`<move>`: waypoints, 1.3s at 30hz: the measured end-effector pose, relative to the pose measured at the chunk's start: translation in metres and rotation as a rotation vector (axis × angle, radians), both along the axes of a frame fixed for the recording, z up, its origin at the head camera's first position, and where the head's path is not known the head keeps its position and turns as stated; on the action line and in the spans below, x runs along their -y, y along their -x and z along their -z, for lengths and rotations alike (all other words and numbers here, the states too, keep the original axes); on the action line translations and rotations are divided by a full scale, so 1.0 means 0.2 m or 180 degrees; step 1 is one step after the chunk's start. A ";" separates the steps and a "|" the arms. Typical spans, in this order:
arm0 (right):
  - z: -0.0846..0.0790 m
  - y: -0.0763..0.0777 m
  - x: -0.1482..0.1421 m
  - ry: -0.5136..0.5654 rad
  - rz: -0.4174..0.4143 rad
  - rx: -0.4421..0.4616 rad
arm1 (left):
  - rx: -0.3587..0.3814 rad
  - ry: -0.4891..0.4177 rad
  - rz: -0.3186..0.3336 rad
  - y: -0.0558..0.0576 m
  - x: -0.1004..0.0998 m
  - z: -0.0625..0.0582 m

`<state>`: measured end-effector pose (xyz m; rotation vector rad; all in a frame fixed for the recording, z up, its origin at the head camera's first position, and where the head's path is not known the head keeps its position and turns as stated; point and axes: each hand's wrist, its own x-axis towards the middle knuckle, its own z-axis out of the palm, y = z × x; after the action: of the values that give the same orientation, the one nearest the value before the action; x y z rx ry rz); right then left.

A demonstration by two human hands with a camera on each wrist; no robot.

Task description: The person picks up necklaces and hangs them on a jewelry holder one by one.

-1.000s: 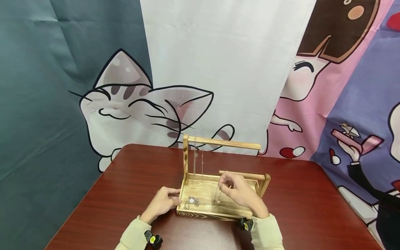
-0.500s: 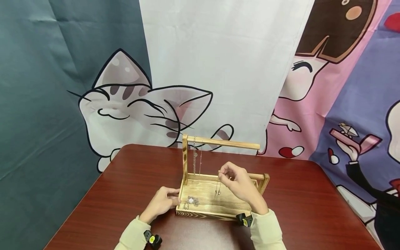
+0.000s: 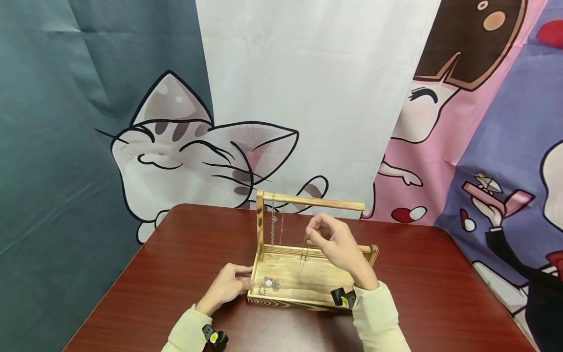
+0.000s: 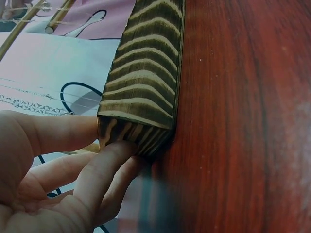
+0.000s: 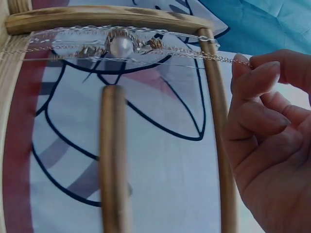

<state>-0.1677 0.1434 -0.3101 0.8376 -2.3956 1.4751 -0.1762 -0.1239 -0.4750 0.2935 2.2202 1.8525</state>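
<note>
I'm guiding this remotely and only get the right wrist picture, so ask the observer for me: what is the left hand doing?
Observer: The left hand holds the tray by its left end.
Operator: Is anything lying in the tray?
Observer: Yes, a heap of silver chain lies in the near left corner.
Operator: The top bar runs out of my picture. Does anything hold up its other end?
Observer: No, its right end is free.
</note>
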 end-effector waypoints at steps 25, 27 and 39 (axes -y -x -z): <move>-0.18 0.13 0.04 -0.0045 0.0161 -0.0230 | -0.0033 0.0058 0.0014 0.00 0.01 0.00; -0.17 0.16 0.03 -0.0002 0.0217 -0.0304 | -0.0034 0.0054 0.0015 0.00 0.01 0.01; -0.19 0.23 0.02 -0.0013 0.0368 -0.0461 | -0.0074 0.0085 -0.0005 0.00 0.00 0.00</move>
<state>-0.2141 0.1386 -0.2723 0.7648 -2.3006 1.3201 -0.1770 -0.1247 -0.4759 0.3101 2.2590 1.8279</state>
